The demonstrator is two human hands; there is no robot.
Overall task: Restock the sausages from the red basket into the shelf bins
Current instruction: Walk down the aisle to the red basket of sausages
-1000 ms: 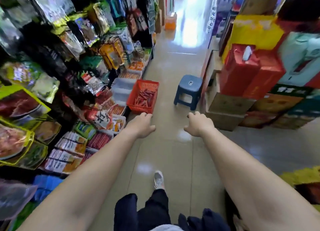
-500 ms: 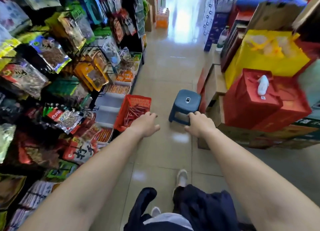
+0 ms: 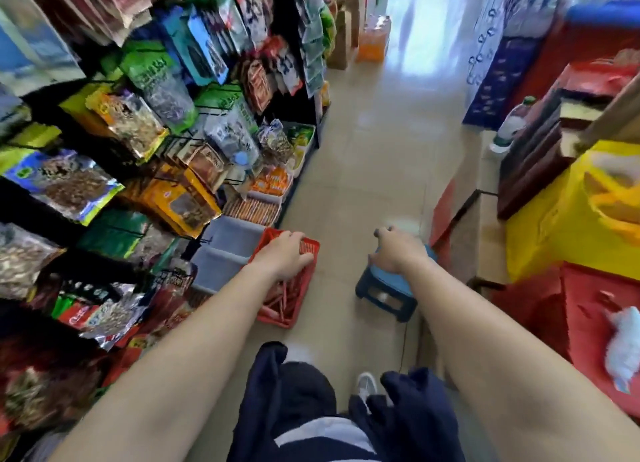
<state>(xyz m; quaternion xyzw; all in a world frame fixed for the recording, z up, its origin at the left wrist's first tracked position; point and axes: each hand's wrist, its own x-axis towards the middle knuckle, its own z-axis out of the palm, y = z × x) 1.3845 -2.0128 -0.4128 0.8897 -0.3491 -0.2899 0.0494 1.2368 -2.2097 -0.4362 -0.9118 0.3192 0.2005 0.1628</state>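
The red basket (image 3: 304, 288) stands on the floor against the bottom shelf, with red sausages (image 3: 282, 297) lying in it. My left hand (image 3: 282, 255) is over the basket's far rim with its fingers curled down; blur hides whether it grips. Two grey shelf bins (image 3: 239, 235) beside the basket look empty, and a further bin (image 3: 252, 209) holds orange-wrapped sticks. My right hand (image 3: 398, 250) is closed on the far edge of a blue plastic stool (image 3: 384, 293).
Hanging snack bags (image 3: 162, 91) fill the rack on the left. Red and yellow gift boxes (image 3: 568, 226) are stacked on the right, close to the stool. The tiled aisle (image 3: 374, 157) runs ahead to an orange pack (image 3: 372, 39). My legs and one shoe show below.
I have walked forward along the aisle. Both hands went from hanging in the air to reaching the basket on the left and the stool on the right.
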